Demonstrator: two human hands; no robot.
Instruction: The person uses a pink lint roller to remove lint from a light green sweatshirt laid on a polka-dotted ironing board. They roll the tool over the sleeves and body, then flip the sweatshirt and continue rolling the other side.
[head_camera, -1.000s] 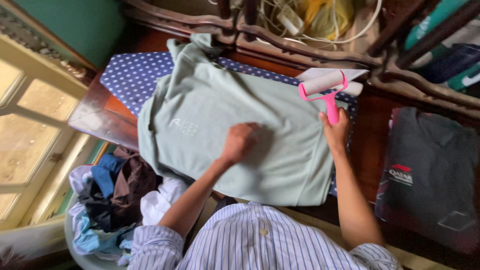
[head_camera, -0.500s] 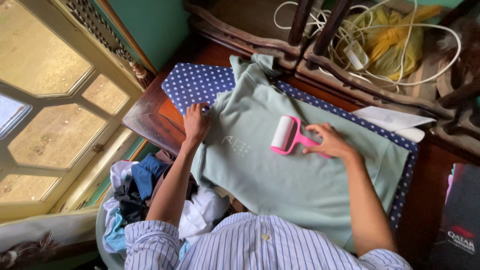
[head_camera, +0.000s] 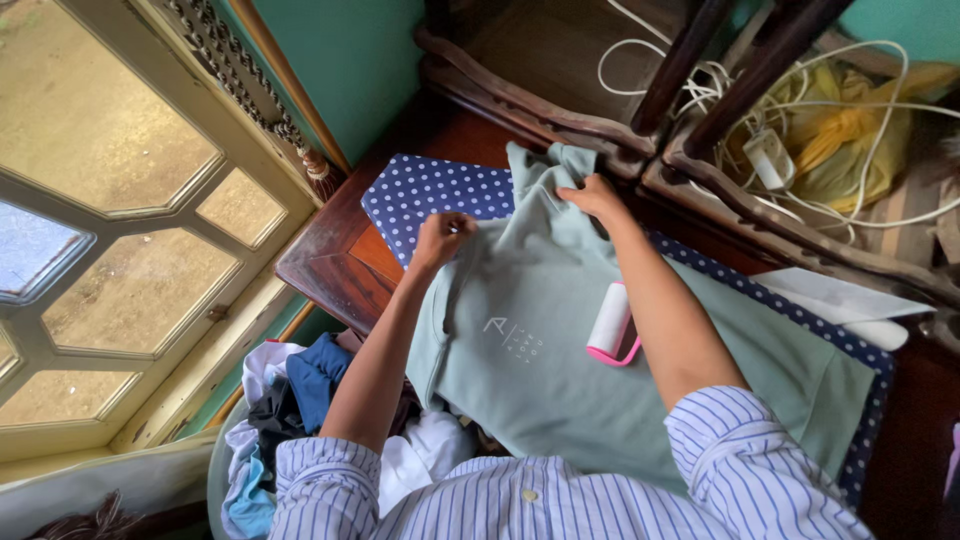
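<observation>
Wooden tabletop, dotted cloth: left hand fingers pinch green shirt shoulder, right hand fingers grip collar; pink lint roller lies below fingers, unheld. Straightening step.

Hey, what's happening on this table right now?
A person in a striped shirt has a pale green shirt spread over a dotted blue cloth on a wooden table. The left hand grips the shirt's edge near the shoulder, and the right hand holds the fabric by the collar. A pink lint roller lies on the shirt, apart from both hands.
</observation>
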